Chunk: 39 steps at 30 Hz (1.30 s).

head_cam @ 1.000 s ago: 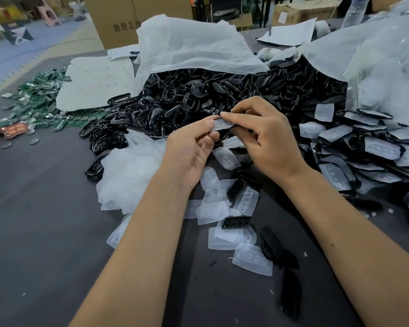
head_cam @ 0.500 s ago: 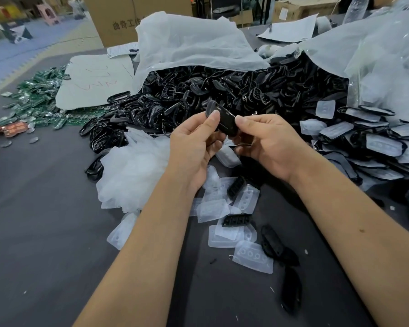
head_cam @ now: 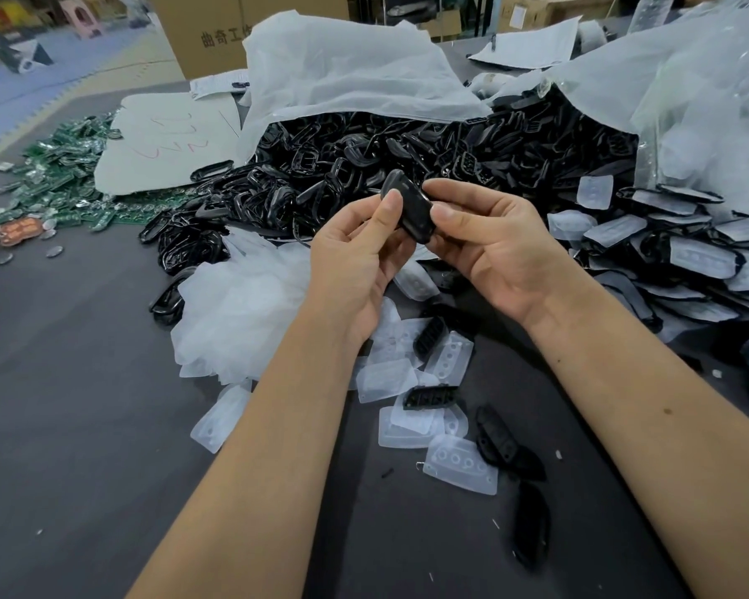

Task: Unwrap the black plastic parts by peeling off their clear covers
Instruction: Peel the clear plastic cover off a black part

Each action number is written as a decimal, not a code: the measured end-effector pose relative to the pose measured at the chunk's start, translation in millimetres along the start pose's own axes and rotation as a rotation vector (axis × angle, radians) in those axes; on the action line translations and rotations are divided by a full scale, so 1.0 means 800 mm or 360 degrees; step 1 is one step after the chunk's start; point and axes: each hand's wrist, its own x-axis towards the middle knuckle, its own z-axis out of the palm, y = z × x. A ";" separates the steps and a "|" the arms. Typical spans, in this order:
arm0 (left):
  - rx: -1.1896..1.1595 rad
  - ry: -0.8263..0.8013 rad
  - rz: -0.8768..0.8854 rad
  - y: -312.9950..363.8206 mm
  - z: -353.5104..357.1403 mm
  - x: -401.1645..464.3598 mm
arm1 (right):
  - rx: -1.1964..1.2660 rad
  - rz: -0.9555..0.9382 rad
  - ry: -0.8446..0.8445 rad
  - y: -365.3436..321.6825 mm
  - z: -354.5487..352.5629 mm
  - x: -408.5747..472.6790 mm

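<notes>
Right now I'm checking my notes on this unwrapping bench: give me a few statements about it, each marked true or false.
1. Both hands hold one black plastic part. True: left hand and right hand pinch it between them.
2. The held part rests on the table. False: it is held above the table.
3. Loose clear covers lie below the hands. True.
4. The green circuit boards lie at the right. False: they lie far left.
5. A cardboard box stands behind the pile. True.
</notes>
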 end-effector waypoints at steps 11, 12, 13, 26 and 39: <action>0.0041 0.0037 -0.0151 0.003 -0.003 0.003 | -0.0074 0.0154 -0.0027 -0.006 0.001 -0.003; 0.0046 0.0033 -0.0149 0.002 -0.003 0.003 | -0.0080 0.0149 -0.0024 -0.007 0.001 -0.003; 0.0051 0.0027 -0.0146 0.002 -0.003 0.003 | -0.0081 0.0146 -0.0023 -0.007 0.000 -0.003; -0.0119 -0.0017 -0.0130 -0.001 -0.003 0.004 | -0.0074 0.0084 -0.0079 -0.003 0.000 -0.004; -0.0217 -0.0037 -0.0156 -0.006 -0.003 0.007 | 0.0194 0.0172 -0.0023 -0.007 -0.002 -0.002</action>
